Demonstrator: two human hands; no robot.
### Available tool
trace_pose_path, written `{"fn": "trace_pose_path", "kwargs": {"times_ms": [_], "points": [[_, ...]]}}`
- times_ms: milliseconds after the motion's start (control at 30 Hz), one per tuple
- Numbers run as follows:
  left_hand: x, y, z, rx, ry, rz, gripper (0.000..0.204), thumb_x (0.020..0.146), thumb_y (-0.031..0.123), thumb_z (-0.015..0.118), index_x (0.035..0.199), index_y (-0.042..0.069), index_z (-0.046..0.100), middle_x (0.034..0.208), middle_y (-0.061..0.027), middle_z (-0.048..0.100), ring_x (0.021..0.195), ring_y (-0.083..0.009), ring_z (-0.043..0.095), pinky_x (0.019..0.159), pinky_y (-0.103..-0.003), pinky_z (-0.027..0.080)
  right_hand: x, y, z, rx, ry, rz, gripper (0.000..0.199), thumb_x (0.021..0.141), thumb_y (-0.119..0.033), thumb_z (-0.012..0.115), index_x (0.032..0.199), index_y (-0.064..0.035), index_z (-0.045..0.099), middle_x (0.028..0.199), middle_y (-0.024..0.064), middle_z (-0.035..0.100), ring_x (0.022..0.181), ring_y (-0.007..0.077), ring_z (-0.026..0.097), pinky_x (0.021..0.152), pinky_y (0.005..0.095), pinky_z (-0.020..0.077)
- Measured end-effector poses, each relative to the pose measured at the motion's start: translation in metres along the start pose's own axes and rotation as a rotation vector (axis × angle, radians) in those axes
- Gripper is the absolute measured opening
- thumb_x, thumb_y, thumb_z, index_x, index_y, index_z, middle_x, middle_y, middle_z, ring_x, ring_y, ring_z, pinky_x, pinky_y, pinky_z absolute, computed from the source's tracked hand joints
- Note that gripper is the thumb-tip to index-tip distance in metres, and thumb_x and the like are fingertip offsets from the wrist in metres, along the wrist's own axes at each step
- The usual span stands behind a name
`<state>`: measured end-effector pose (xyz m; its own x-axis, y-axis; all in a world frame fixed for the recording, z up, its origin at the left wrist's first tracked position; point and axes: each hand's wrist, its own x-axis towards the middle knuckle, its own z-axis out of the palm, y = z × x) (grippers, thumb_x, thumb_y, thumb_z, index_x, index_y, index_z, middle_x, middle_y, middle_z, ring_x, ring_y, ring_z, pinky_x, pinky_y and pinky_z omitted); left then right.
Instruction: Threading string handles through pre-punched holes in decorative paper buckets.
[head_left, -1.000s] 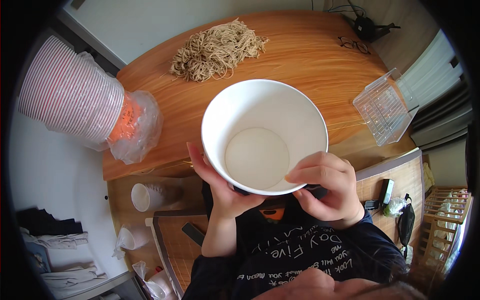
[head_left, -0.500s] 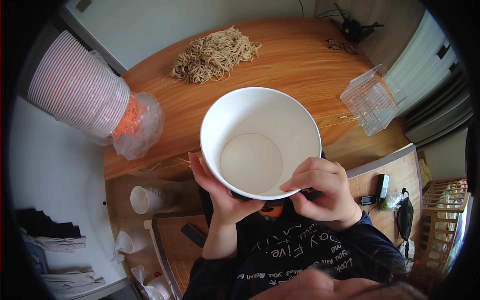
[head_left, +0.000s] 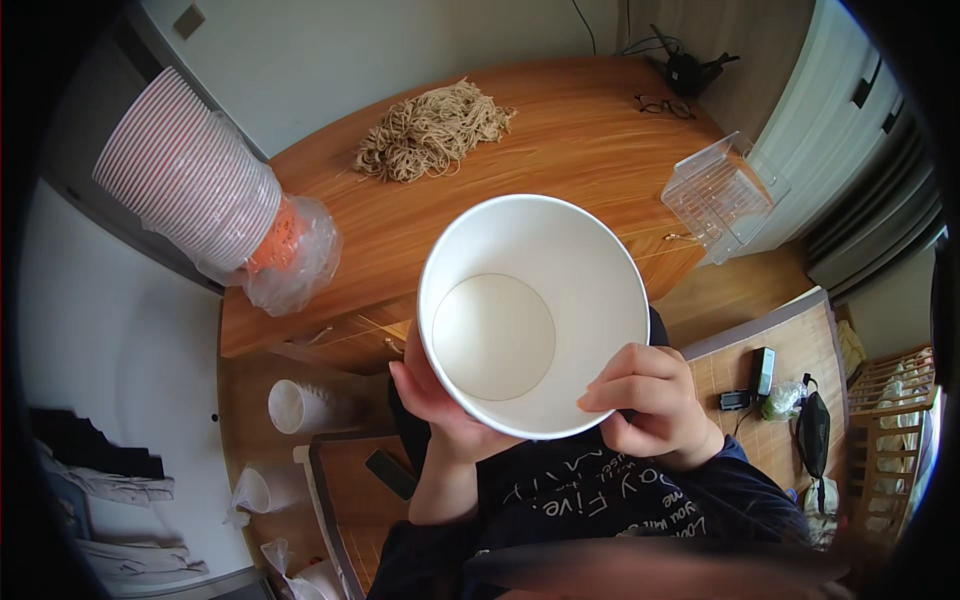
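Between my two hands is a large white paper tub [head_left: 590, 290], its open mouth facing up toward me. Nothing lies inside it; the round bottom shows. My left hand [head_left: 450, 410] is wrapped round the tub's outer left side, with part of its fingers hidden behind the wall. With my right hand [head_left: 650, 400] I pinch the near right rim, fingertips over the edge inside and thumb outside. Beyond the tub, a heap of tan string [head_left: 435, 130] lies on the wooden table [head_left: 570, 120]. A tall stack of nested tubs [head_left: 195, 175] in clear plastic leans at the table's left.
A clear plastic rack [head_left: 725, 195] sits at the table's right edge. Glasses [head_left: 665, 106] and a black device [head_left: 690, 72] are at the far right corner. White containers [head_left: 300, 406] stand on the floor at left. A phone [head_left: 390, 474] lies on the mat beside me.
The tub has moved slightly right and toward me, tilting a little, with both hands still on it. The table and its objects sit a bit differently in view as my head shifted.
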<state>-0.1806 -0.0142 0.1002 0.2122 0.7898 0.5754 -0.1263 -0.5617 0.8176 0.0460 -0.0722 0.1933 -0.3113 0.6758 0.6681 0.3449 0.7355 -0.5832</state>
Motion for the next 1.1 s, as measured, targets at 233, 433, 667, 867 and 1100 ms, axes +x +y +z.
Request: {"fn": "trace_pose_path", "kwargs": {"times_ms": [233, 433, 667, 867, 1100], "points": [[-0.012, 0.008, -0.007, -0.086, -0.091, -0.009, 0.133, 0.068, 0.027, 0.092, 0.155, 0.023, -0.008, 0.158, -0.0232, 0.018, 0.14, -0.0374, 0.038, 0.109, -0.053, 0.042, 0.002, -0.013, -0.007, -0.064, -0.04, 0.07, 0.023, 0.073, -0.011, 0.076, 0.095, -0.007, 0.072, 0.095, 0.0076, 0.065, 0.069, 0.0217, 0.067, 0.059, 0.0296, 0.054], [-0.013, 0.011, -0.012, -0.18, -0.173, -0.012, 0.132, 0.066, 0.023, 0.094, 0.157, 0.025, -0.002, 0.159, -0.0225, 0.019, 0.14, -0.0381, 0.039, 0.107, -0.053, 0.044, 0.005, -0.007, -0.023, -0.007, -0.095, 0.103, 0.033, 0.082, -0.025, 0.078, 0.108, -0.0037, 0.073, 0.101, 0.0111, 0.067, 0.081, 0.0254, 0.068, 0.068, 0.0313, 0.0548], [-0.014, 0.008, -0.021, -0.295, -0.279, -0.019, 0.131, 0.064, 0.019, 0.095, 0.158, 0.027, 0.004, 0.159, -0.0217, 0.02, 0.14, -0.039, 0.04, 0.106, -0.052, 0.047, 0.025, -0.015, -0.023, -0.105, -0.013, 0.217, 0.012, 0.077, 0.002, 0.077, 0.087, -0.0023, 0.073, 0.086, 0.0081, 0.07, 0.076, 0.0227, 0.069, 0.066, 0.0321, 0.0542], [-0.029, 0.002, -0.031, -0.507, -0.209, -0.238, 0.129, 0.063, 0.015, 0.096, 0.159, 0.03, 0.011, 0.161, -0.0226, 0.019, 0.143, -0.04, 0.034, 0.107, -0.053, 0.044, 0.041, -0.003, -0.026, -0.19, 0.048, 0.218, 0.019, 0.078, -0.003, 0.078, 0.095, -0.0016, 0.07, 0.089, 0.0072, 0.067, 0.077, 0.0171, 0.067, 0.06, 0.025, 0.0477], [-0.034, 0.025, -0.031, -0.913, -0.03, -0.46, 0.087, 0.087, 0.03, 0.076, 0.155, 0.011, 0.026, 0.152, -0.0226, 0.039, 0.142, -0.0319, 0.039, 0.111, -0.047, 0.039, 0.034, 0.018, -0.022, 0.676, -0.106, 0.62, 0.018, 0.086, -0.006, 0.068, 0.102, 0.001, 0.066, 0.102, 0.0081, 0.06, 0.093, 0.016, 0.06, 0.079, 0.0247, 0.0473]]}}
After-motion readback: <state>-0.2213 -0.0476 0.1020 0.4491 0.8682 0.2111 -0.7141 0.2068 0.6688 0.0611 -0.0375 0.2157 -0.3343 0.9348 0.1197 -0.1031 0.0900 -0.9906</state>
